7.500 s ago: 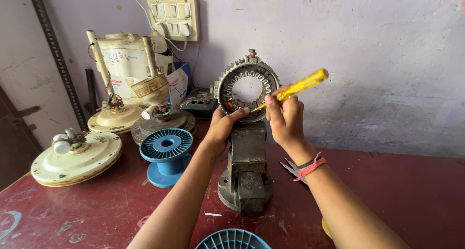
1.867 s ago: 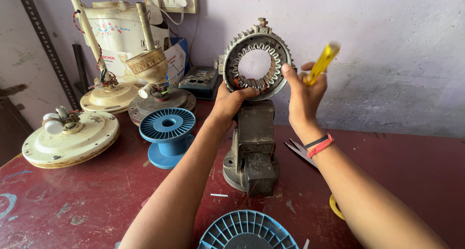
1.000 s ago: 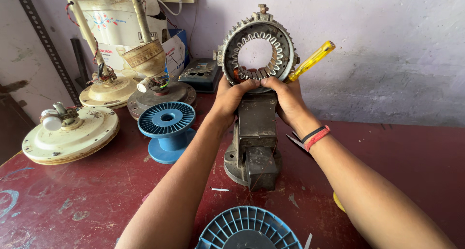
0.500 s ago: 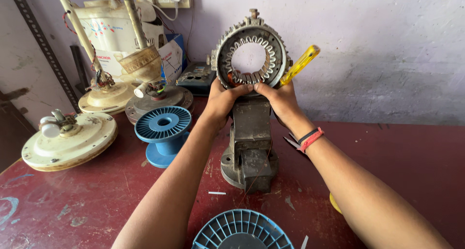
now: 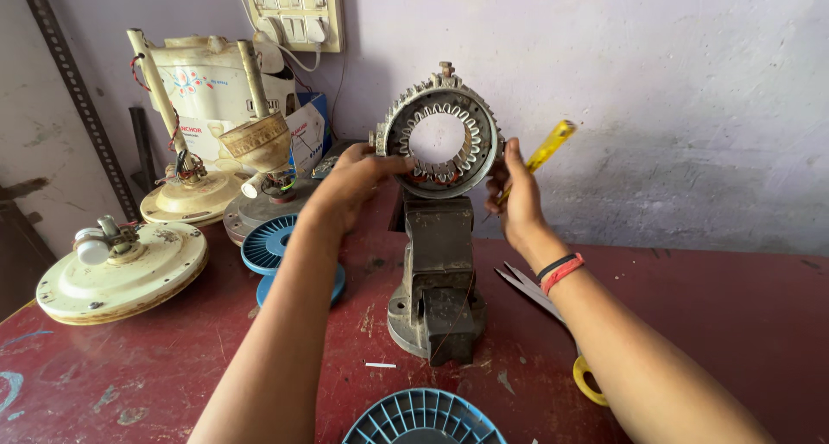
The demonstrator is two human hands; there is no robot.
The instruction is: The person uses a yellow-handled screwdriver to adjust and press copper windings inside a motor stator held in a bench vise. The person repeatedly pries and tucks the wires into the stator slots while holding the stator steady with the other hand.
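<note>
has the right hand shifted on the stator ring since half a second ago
Yes. The right hand has moved from the bottom of the stator ring, above the vise, out to the ring's right edge.

The stator ring (image 5: 440,131) sits on top of the vise (image 5: 436,280) at the table's (image 5: 734,306) middle; a spool (image 5: 281,254) lies left of the vise; fan housings (image 5: 121,271) lie further left; scissors (image 5: 544,297) lie right; a switchboard (image 5: 298,12) hangs on the wall behind.

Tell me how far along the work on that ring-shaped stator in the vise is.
Done: the stator stands clamped upright in the bench vise. In hand: the left hand grips its lower left rim; the right hand, holding a yellow-handled tool, touches its right edge. Left: cannot tell; the scissors lie unused.
</note>
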